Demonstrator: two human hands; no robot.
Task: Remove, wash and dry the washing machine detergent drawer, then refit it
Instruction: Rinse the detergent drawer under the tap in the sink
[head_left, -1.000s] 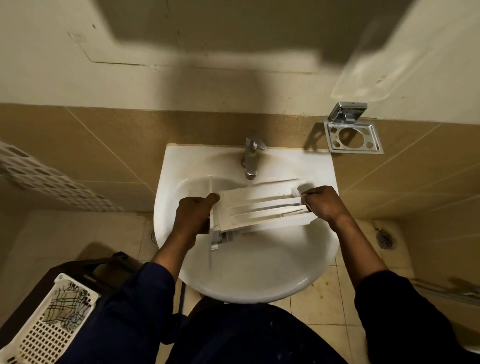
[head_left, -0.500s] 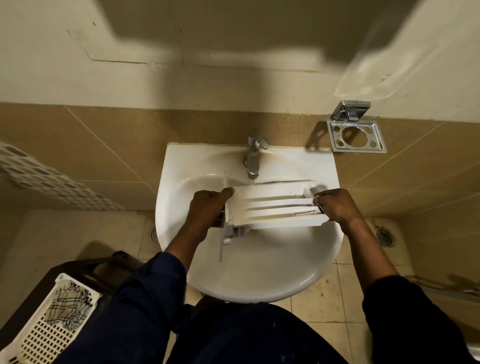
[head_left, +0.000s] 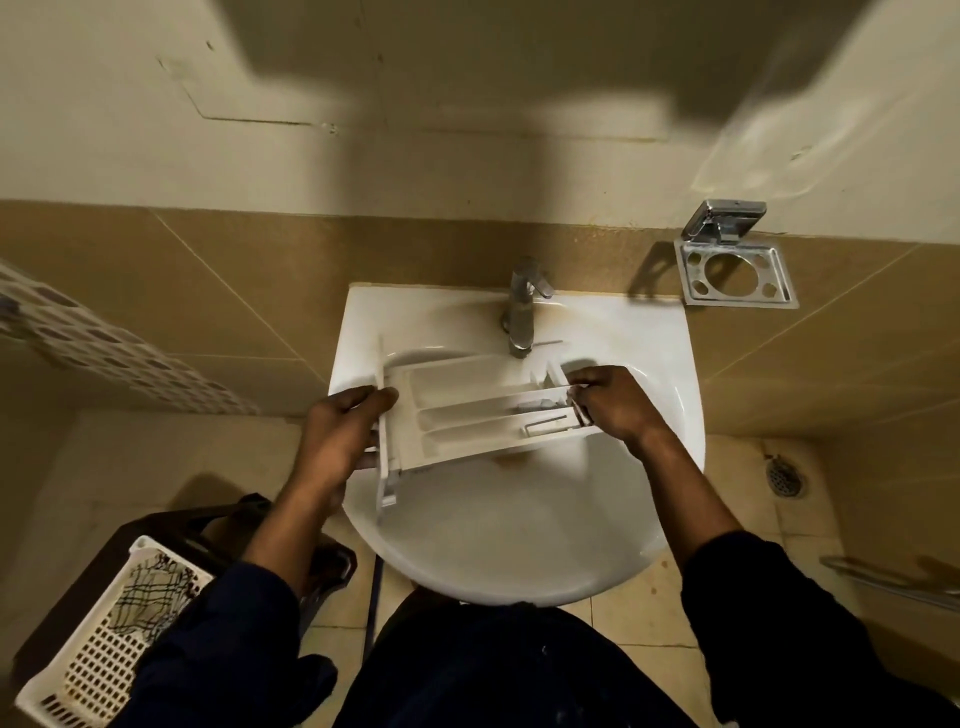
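White plastic drawer (head_left: 467, 410) now sits compartments-up in our grip, over the back half of the sink (head_left: 649, 338), below the tap (head_left: 522, 306). A moment ago its ribbed underside faced us. Our left hand (head_left: 337, 441) curls round the front panel and our right hand (head_left: 613, 402) pinches the rear end. We judge the inside gets rinsed next.

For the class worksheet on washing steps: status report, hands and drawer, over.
Left grip holds detergent drawer by its front panel; right grip holds the far end. Drawer compartments-up over sink, below tap. Nothing in the way.
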